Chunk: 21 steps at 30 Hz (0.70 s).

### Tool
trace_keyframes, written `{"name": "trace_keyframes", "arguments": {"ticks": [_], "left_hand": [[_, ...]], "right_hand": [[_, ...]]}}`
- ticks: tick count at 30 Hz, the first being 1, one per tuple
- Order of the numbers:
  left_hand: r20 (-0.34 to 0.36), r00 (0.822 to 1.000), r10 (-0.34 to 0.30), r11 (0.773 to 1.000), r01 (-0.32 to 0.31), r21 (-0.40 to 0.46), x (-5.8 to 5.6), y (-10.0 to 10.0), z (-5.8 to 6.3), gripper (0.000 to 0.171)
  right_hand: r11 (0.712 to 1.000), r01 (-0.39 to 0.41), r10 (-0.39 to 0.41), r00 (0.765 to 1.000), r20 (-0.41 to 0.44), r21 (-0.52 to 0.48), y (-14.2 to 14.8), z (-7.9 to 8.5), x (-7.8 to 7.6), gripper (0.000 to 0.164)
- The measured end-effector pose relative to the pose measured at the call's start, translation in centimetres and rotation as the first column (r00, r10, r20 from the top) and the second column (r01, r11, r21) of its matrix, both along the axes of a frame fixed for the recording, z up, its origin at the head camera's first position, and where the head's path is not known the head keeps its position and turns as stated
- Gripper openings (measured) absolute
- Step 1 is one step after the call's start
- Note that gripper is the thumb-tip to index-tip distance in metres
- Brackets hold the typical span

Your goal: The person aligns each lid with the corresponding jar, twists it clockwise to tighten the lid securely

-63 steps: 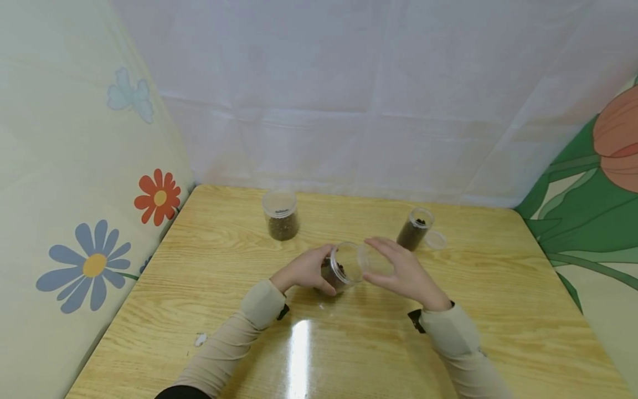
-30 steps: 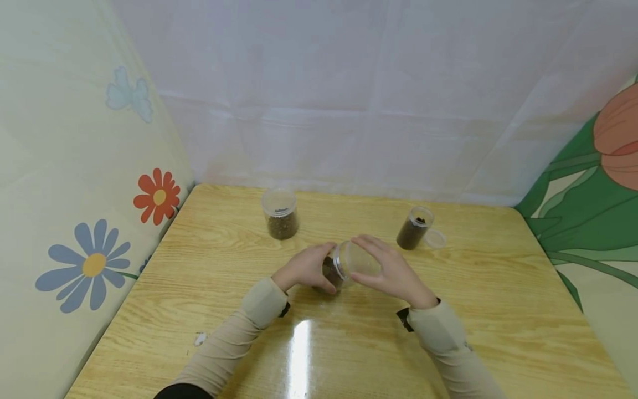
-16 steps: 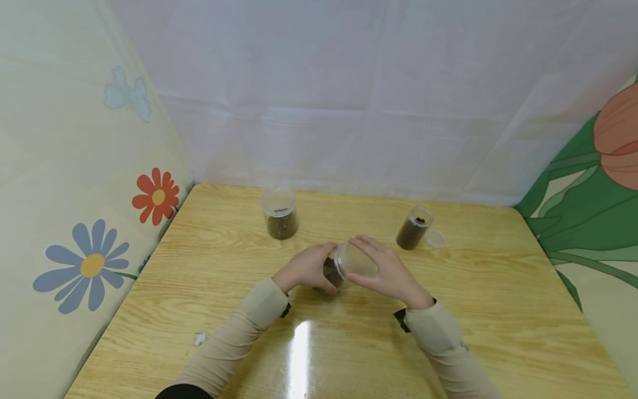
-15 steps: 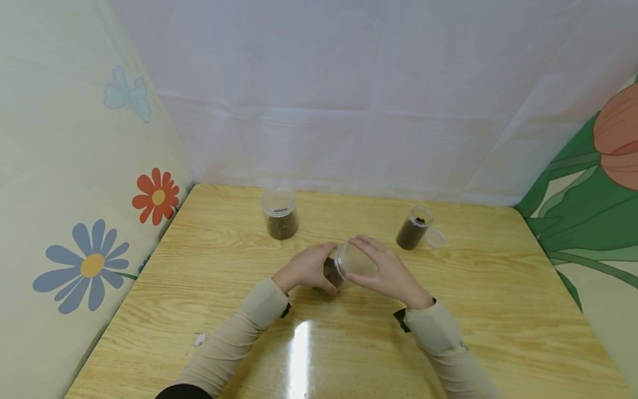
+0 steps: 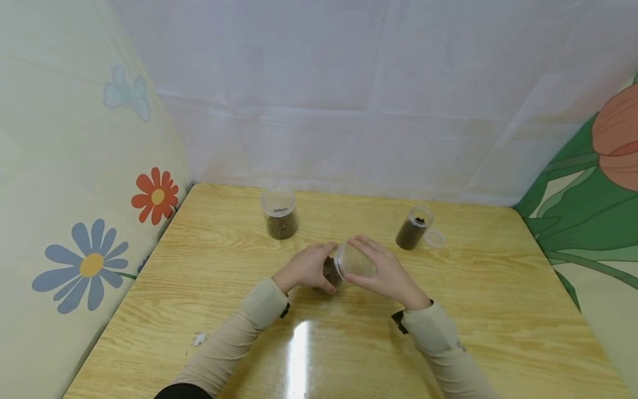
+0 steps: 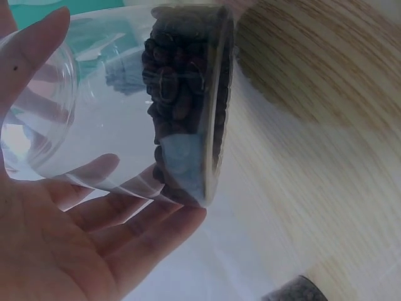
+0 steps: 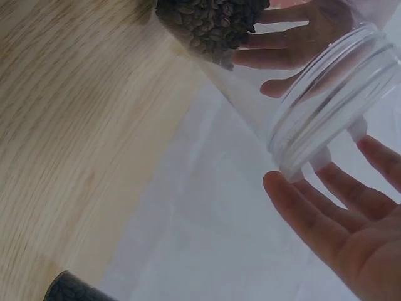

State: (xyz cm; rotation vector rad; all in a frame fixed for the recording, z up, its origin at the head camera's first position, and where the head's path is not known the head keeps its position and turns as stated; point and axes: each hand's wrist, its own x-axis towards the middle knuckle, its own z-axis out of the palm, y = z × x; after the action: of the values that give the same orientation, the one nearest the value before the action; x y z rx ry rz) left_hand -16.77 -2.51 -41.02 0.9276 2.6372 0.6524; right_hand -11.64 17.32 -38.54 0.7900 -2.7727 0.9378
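A clear jar (image 5: 331, 272) with dark, bean-like pieces inside is tilted, its mouth facing right. My left hand (image 5: 307, 269) grips its side, thumb and fingers round the wall. At the mouth, my right hand (image 5: 389, 274) holds a clear lid (image 5: 360, 260) by its edge, the thumb on the near side and fingers on the far side. In the left wrist view the pieces (image 6: 178, 94) are heaped toward the jar's base. The right wrist view shows the ridged lid rim (image 7: 335, 103) at the fingertips. Whether the jar touches the table cannot be told.
On the wood-grain table (image 5: 239, 266), a lidded jar (image 5: 280, 216) of dark grains stands at the back left. A narrower, lidless jar (image 5: 413, 228) stands at the back right, with a small clear lid (image 5: 435, 239) beside it. A white curtain (image 5: 319, 111) hangs behind.
Over two seconds my right hand has moved left, bringing the lid from beside the jar's mouth onto it. During the last half second both hands stay almost still.
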Motion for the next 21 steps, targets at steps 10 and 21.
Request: {"name": "trace_keyframes", "arguments": {"ticks": [10,21], "left_hand": [[-0.020,1.000,0.010,1.000,-0.011,-0.029,0.00,-0.21,0.06,0.098],[-0.009,1.000,0.023,0.999,-0.023,-0.045,0.16,-0.07,0.46,0.097]], "right_hand": [[1.000,0.006,-0.006,1.000,-0.026,-0.010,-0.17,-0.42,0.08,0.069],[1.000,0.002,-0.002,1.000,-0.010,-0.009,0.06,-0.40,0.02,0.070]]}}
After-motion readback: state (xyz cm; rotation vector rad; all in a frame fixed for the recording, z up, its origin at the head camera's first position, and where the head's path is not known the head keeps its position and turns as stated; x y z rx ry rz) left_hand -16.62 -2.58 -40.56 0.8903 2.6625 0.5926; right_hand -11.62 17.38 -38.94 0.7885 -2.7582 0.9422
